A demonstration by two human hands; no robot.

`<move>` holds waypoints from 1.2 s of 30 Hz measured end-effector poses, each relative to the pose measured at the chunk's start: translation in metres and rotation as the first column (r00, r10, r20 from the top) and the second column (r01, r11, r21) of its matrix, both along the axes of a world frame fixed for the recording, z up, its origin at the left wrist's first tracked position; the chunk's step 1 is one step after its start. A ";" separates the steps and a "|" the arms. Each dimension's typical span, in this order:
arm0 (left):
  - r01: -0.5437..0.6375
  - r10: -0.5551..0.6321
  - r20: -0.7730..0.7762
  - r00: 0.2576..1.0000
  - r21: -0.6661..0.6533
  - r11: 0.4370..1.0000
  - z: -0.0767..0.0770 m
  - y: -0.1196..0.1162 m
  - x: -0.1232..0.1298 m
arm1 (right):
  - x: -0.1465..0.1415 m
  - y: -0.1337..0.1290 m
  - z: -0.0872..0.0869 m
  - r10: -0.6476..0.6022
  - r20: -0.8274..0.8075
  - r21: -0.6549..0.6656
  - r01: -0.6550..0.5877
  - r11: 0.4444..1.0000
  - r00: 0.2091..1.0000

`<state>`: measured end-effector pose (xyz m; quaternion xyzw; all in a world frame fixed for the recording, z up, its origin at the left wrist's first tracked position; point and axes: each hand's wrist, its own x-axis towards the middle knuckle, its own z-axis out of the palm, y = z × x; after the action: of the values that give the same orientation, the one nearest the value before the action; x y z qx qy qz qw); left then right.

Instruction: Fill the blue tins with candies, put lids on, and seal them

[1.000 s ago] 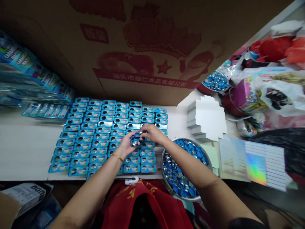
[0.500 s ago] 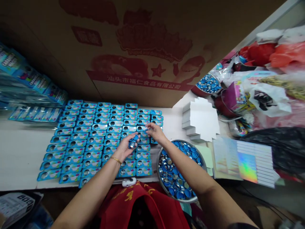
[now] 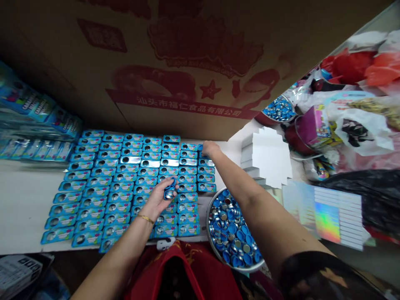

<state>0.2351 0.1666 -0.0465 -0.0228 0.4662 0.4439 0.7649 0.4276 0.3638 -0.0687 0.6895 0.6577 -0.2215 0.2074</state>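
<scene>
My left hand [image 3: 158, 199] is curled around several small round blue-and-silver caps [image 3: 169, 193], above the rows of tins. My right hand [image 3: 210, 148] reaches to the far end of the rightmost column, its fingers bent down over a tin there; what they pinch is hidden. Flat blue printed tins [image 3: 119, 198], most with a round hole or silver disc at the left end, lie in columns under and beside both hands. A metal bowl [image 3: 208, 231] full of the same blue-and-silver caps stands below my right forearm.
A large cardboard box [image 3: 175, 121] walls off the back. Wrapped packs of tins [image 3: 46, 108] stand at left. To the right are stacked white cards [image 3: 270, 156], shiny sticker sheets [image 3: 337, 212], a second bowl of caps [image 3: 279, 109] and plastic bags [image 3: 362, 129].
My right hand has moved away from me, from mid-column to the far end of the rightmost column. My left hand, still holding caps, has shifted slightly left and nearer. The view has shifted a little.
</scene>
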 end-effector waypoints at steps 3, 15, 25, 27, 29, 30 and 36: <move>-0.002 0.002 -0.042 0.999 -0.008 1.000 0.000 0.000 0.003 | 0.000 0.003 -0.001 -0.029 0.013 -0.009 0.029 1.000 1.000; 0.056 -0.053 -0.177 0.983 0.016 0.998 0.018 -0.052 -0.019 | 0.010 -0.019 0.007 -0.181 -0.103 0.047 0.187 0.981 0.978; 0.078 -0.074 -0.312 0.947 0.001 0.997 0.004 -0.044 -0.009 | -0.041 -0.139 0.028 0.273 -0.679 0.253 -0.131 0.958 0.682; 0.115 -0.103 -0.300 0.948 0.024 0.993 0.000 -0.041 -0.003 | -0.057 -0.168 0.028 0.304 -0.759 0.228 -0.202 0.953 0.576; 0.153 -0.136 -0.245 0.960 0.049 0.987 -0.004 -0.041 0.002 | -0.059 -0.180 0.025 0.220 -0.802 0.161 -0.154 0.975 0.555; 0.163 -0.149 -0.208 0.967 0.054 0.985 -0.004 -0.041 0.002 | -0.055 -0.179 0.023 0.156 -0.813 0.119 -0.103 0.988 0.561; 0.135 -0.131 -0.067 0.989 0.063 0.989 -0.001 -0.046 -0.007 | 0.006 -0.117 0.012 -0.050 -0.492 0.198 0.167 0.966 0.869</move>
<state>0.2277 0.1210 -0.0470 0.0481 0.4750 0.4079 0.7782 0.4331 0.2469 -0.0563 0.6680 0.6699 -0.3188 -0.0586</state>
